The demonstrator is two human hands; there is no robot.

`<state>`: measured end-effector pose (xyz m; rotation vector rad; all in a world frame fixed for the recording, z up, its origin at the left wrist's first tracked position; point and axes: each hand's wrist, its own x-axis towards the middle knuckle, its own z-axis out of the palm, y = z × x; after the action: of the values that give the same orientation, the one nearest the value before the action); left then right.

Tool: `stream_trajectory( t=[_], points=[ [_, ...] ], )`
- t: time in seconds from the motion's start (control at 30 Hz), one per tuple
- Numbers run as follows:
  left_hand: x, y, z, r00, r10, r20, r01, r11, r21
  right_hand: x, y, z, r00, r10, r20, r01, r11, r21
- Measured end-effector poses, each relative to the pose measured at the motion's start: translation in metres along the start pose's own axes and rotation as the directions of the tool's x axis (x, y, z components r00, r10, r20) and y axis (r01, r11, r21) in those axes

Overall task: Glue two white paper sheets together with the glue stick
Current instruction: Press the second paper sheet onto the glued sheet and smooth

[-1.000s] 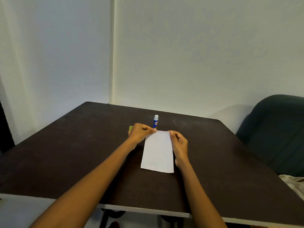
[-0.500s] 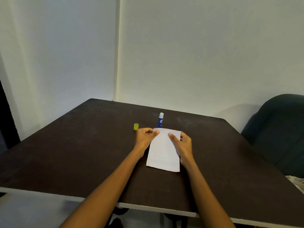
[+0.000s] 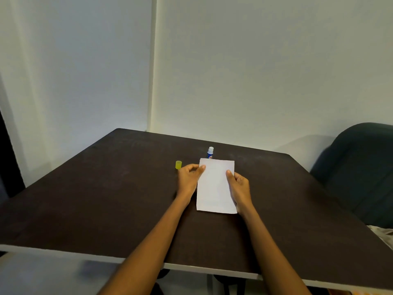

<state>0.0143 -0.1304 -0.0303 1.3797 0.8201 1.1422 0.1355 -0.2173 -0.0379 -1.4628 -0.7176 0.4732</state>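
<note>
The left hand point(image 3: 190, 177) pinches the left edge of the white paper point(image 3: 214, 188), thumb on top. The right hand point(image 3: 239, 187) grips its right edge the same way. Whether the paper is one sheet or two is unclear. It lies mid-worktop point(image 3: 106, 199). Just beyond its far edge stands the uncapped glue stick point(image 3: 210, 152); a yellow cap point(image 3: 178, 164) sits to the left.

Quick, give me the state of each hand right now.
Left hand: closed on the left edge of the white paper, thumb on top.
Right hand: closed on the paper's right edge, thumb on top.
</note>
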Motion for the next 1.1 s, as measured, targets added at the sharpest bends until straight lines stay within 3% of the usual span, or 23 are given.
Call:
stream_trajectory(
  t=[0.13, 0.3, 0.5, 0.73, 0.87, 0.97, 1.1],
  points=[
    [0.001, -0.004, -0.001, 0.992, -0.023, 0.122, 0.012, 0.996, 0.094, -0.001, -0.002, -0.002, 0.999, -0.028, -0.036, 0.032, 0.995, 0.099],
    [0.003, -0.007, -0.003, 1.000, -0.020, 0.011, 0.019, 0.994, 0.107, -0.003, -0.004, 0.000, 0.987, -0.081, 0.139, 0.077, 0.996, 0.035],
    [0.004, -0.008, -0.003, 1.000, -0.015, 0.019, 0.014, 0.997, 0.072, 0.000, 0.001, 0.001, 0.999, -0.032, 0.038, 0.031, 0.999, 0.036],
    [0.002, -0.006, -0.005, 0.996, 0.008, -0.090, -0.013, 0.999, -0.053, 0.003, 0.007, 0.002, 0.986, -0.079, 0.145, 0.091, 0.993, -0.079],
    [-0.001, -0.003, -0.005, 0.998, 0.035, 0.060, -0.028, 0.992, -0.120, 0.001, 0.005, 0.001, 0.998, -0.064, 0.020, 0.064, 0.998, -0.028],
    [-0.004, 0.000, -0.004, 0.979, 0.016, 0.201, -0.006, 0.999, -0.053, 0.000, 0.002, 0.001, 0.997, -0.072, -0.021, 0.072, 0.997, 0.018],
    [-0.004, -0.001, -0.005, 0.991, 0.015, 0.135, -0.006, 0.998, -0.065, 0.001, 0.004, -0.002, 0.986, -0.123, 0.111, 0.128, 0.991, -0.036]
  ],
)
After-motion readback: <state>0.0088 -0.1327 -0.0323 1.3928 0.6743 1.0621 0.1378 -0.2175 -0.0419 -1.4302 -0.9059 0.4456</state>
